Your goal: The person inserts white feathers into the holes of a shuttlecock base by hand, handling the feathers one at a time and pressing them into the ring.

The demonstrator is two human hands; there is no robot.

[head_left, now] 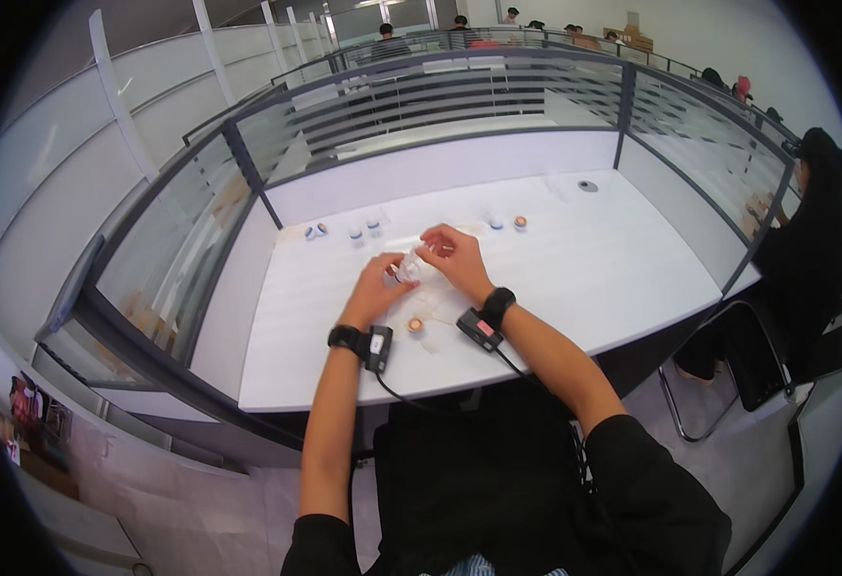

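Observation:
Both hands meet over the middle of the white desk. My left hand and my right hand together hold a small clear plastic bottle lying sideways between them. A small orange-topped cap or jar sits on the desk just below the hands, between my wrists. Each wrist wears a black band with a small device and cable.
Several small jars stand in a row further back: two at the left, two blue-topped ones, two at the right. A round grommet is near the back partition. Glass partitions surround the desk. A person sits at the right.

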